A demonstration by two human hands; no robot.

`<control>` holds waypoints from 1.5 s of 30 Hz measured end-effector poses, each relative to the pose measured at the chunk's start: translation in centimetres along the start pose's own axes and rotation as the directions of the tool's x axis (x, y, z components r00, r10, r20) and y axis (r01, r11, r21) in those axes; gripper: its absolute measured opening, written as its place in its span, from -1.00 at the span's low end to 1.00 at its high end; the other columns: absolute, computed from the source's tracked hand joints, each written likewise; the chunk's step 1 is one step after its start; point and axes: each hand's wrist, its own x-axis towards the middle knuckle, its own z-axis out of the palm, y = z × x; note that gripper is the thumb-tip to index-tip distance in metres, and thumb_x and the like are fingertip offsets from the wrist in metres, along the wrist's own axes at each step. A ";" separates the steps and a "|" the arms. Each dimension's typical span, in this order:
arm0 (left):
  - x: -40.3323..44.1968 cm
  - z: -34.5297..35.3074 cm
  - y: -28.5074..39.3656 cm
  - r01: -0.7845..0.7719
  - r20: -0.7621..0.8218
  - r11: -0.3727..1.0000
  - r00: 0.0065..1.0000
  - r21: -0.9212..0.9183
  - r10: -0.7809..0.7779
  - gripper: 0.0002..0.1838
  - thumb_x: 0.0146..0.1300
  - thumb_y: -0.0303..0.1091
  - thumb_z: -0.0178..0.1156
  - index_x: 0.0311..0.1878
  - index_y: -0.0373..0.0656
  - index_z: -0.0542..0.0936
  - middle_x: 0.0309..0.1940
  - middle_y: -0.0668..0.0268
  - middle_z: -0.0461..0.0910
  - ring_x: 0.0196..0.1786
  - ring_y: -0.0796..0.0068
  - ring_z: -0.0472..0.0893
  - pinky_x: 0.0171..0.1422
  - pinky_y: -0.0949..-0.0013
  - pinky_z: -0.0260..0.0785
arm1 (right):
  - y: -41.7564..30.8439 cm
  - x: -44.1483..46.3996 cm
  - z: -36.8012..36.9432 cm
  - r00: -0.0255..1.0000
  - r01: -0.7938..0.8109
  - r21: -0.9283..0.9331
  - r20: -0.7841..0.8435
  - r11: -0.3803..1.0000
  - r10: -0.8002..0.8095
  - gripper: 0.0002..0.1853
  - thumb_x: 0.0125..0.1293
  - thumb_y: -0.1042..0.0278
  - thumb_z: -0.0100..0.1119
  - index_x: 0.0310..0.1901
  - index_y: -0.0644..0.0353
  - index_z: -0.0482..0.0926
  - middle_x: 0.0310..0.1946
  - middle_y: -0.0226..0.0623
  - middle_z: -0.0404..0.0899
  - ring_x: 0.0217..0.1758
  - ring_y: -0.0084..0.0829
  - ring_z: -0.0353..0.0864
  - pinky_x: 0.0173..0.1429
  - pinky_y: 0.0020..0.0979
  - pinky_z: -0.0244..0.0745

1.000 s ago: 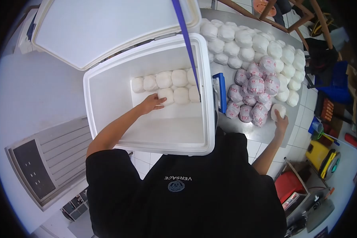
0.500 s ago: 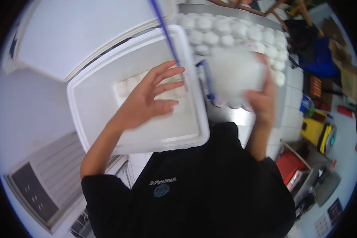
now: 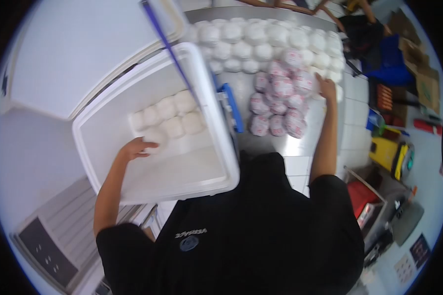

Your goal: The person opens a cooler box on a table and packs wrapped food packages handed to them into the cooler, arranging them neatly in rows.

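White wrapped bundle (image 3: 155,135) at the left end of the nearer of two rows inside a white cooler box (image 3: 225,160). The left hand (image 3: 137,148) reaches in from the near left, its fingers against the bundle's near side; whether they close around it cannot be told. Similar bundles (image 3: 166,107) form the far row, just beyond it. The box's lid (image 3: 88,54) stands open at the far left; a purple strap (image 3: 167,42) slants from it to the right rim, and a blue handle (image 3: 233,109) projects on the right wall. Farther right, on a metal table (image 3: 270,145), the right hand (image 3: 328,89) meets the right side of a white stack (image 3: 255,33), its grip unclear. Red-printed bundles (image 3: 282,86) are heaped just left of that hand, in front of the stack.
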 end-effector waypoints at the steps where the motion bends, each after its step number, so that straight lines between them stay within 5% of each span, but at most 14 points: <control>1: 2.1 0.1 -1.7 -0.002 0.009 0.999 1.000 -0.038 0.003 -0.14 0.02 -0.19 0.51 0.32 -0.28 0.27 0.28 0.19 0.36 0.25 0.36 0.44 0.17 0.33 0.50 | 5.0 5.5 1.9 0.976 0.215 -0.206 0.003 0.955 -0.219 -0.32 0.08 -0.29 0.33 -0.19 0.35 0.61 -0.33 -0.25 0.59 -0.33 -0.41 0.58 -0.40 -0.30 0.55; 2: 3.5 0.6 -2.6 -0.009 0.018 0.997 1.000 -0.078 0.011 -0.15 0.07 -0.21 0.47 0.34 -0.30 0.24 0.31 0.20 0.32 0.27 0.32 0.44 0.23 0.33 0.47 | -1.6 -0.3 0.5 0.991 -0.126 0.206 0.070 0.971 0.113 -0.46 0.08 -0.24 0.35 -0.35 0.20 0.60 -0.50 -0.41 0.49 -0.45 -0.52 0.46 -0.51 -0.42 0.36; 5: 4.8 0.8 -2.7 -0.097 0.171 0.970 0.976 -0.223 0.137 -0.21 0.15 -0.21 0.43 0.35 -0.26 0.24 0.30 0.24 0.35 0.30 0.35 0.42 0.24 0.35 0.48 | -3.0 -1.2 -1.2 0.951 -0.217 0.204 0.264 0.955 0.160 -0.50 0.00 -0.25 0.41 -0.35 0.07 0.59 -0.51 -0.54 0.40 -0.48 -0.55 0.31 -0.29 -0.44 0.29; 20: 9.3 3.0 -4.7 -0.217 -0.040 0.779 0.970 -0.589 0.240 -0.40 0.40 -0.04 0.14 0.16 -0.46 0.30 0.16 -0.06 0.41 0.17 0.37 0.53 0.19 0.29 0.58 | -5.2 -9.7 -5.4 0.960 0.134 0.607 -0.275 0.783 0.049 -0.37 0.03 0.15 0.55 -0.07 0.31 0.33 -0.14 -0.11 0.50 -0.13 -0.38 0.59 -0.05 -0.36 0.51; 23: 8.4 2.1 -3.3 -0.253 -0.052 0.843 0.964 -0.475 0.260 -0.29 0.43 0.12 0.00 0.14 -0.53 0.33 0.23 -0.09 0.37 0.12 0.27 0.57 0.15 0.23 0.59 | -10.3 -15.5 -7.1 0.970 0.238 0.836 -0.224 0.494 -0.089 -0.45 0.17 0.27 0.43 0.04 0.34 0.33 0.05 -0.01 0.48 0.09 -0.31 0.57 0.16 -0.22 0.51; 24: 6.0 1.0 -1.6 -0.220 -0.034 0.975 0.975 0.002 0.220 -0.22 0.40 0.21 -0.04 0.17 -0.53 0.35 0.23 -0.08 0.39 0.11 0.21 0.57 0.13 0.19 0.57 | -12.2 -17.8 -7.4 0.966 0.234 0.876 -0.161 0.421 -0.200 -0.46 0.21 0.32 0.38 0.12 0.34 0.32 0.08 -0.02 0.48 0.13 -0.29 0.55 0.21 -0.19 0.50; 26: 7.0 -1.1 0.0 -0.109 -0.004 0.563 0.981 0.819 0.196 -0.09 0.32 0.37 -0.10 0.27 -0.44 0.40 0.16 -0.01 0.52 0.15 0.07 0.55 0.14 0.14 0.47 | -15.4 -21.7 -6.6 0.916 0.204 0.926 -0.066 0.318 -0.395 -0.40 0.24 0.38 0.33 0.25 0.31 0.28 0.12 -0.08 0.47 0.17 -0.27 0.54 0.25 -0.19 0.49; 28: -1.3 0.9 4.4 -0.234 -0.093 0.596 0.880 0.768 0.465 -0.17 0.32 0.29 0.03 0.31 -0.35 0.39 0.05 0.03 0.61 0.21 0.13 0.53 0.22 0.20 0.40 | -18.8 -26.4 -4.9 0.842 0.163 0.942 0.022 0.293 -0.538 -0.33 0.20 0.39 0.35 0.31 0.28 0.27 0.15 -0.12 0.46 0.18 -0.27 0.53 0.22 -0.22 0.51; 30: -12.5 4.6 9.1 -0.778 0.026 0.627 0.626 -0.031 0.779 -0.28 0.28 0.01 0.25 0.33 -0.33 0.36 0.09 0.07 0.58 0.22 0.19 0.53 0.28 0.20 0.36 | -22.4 -31.8 -2.4 0.781 0.106 0.939 0.125 0.328 -0.612 -0.29 0.11 0.39 0.42 0.29 0.24 0.29 0.13 -0.12 0.45 0.16 -0.31 0.52 0.16 -0.26 0.56; 32: -19.9 9.0 11.1 -0.778 -0.054 0.243 0.335 -0.580 0.941 -0.29 0.19 -0.31 0.38 0.37 -0.27 0.31 0.13 0.13 0.55 0.23 0.26 0.52 0.31 0.22 0.34 | -25.9 -35.5 -0.2 0.649 0.204 0.902 0.166 0.380 -0.743 -0.35 0.00 0.33 0.52 0.10 0.15 0.35 -0.01 -0.27 0.43 0.07 -0.39 0.47 0.11 -0.32 0.50; 34: -21.2 10.6 10.8 -0.875 -0.109 0.139 0.212 -0.464 0.971 -0.21 0.10 -0.42 0.44 0.38 -0.23 0.28 0.16 0.19 0.52 0.20 0.31 0.53 0.30 0.26 0.36 | -27.8 -37.0 2.1 0.454 0.391 0.808 0.246 0.440 -0.856 -0.37 0.00 0.22 0.56 0.03 0.13 0.36 -0.07 -0.32 0.42 -0.02 -0.42 0.43 0.11 -0.33 0.41; 37: -19.1 8.2 9.3 -0.798 -0.173 0.414 0.527 -0.438 0.832 -0.20 0.04 -0.23 0.50 0.32 -0.27 0.35 0.12 0.20 0.54 0.15 0.37 0.56 0.25 0.28 0.42 | -27.8 -35.5 -0.2 0.278 0.476 0.773 0.320 0.419 -0.906 -0.55 0.20 0.43 0.35 0.12 0.10 0.44 0.21 -0.28 0.35 0.26 -0.41 0.37 0.17 -0.36 0.40; 41: -12.4 2.9 5.3 -0.719 -0.203 0.519 0.655 -0.462 0.728 -0.27 0.06 -0.16 0.48 0.25 -0.27 0.42 0.02 0.22 0.61 0.07 0.41 0.61 0.12 0.31 0.50 | -19.6 -22.9 -3.9 0.865 0.449 0.445 0.002 0.775 -0.502 -0.68 0.27 0.43 0.19 0.07 0.24 0.55 0.01 -0.13 0.61 0.05 -0.36 0.59 0.04 -0.37 0.53; 45: -7.1 -1.4 2.8 -0.319 -0.119 0.948 0.942 -0.024 0.314 -0.27 0.07 -0.07 0.45 0.25 -0.25 0.44 0.00 0.20 0.60 0.03 0.38 0.62 -0.07 0.25 0.62 | 2.8 -2.2 -3.2 0.850 0.081 -0.395 -0.453 0.915 -0.270 -0.24 0.13 -0.04 0.32 0.25 0.32 0.38 0.17 0.13 0.49 0.26 0.05 0.45 0.32 0.02 0.31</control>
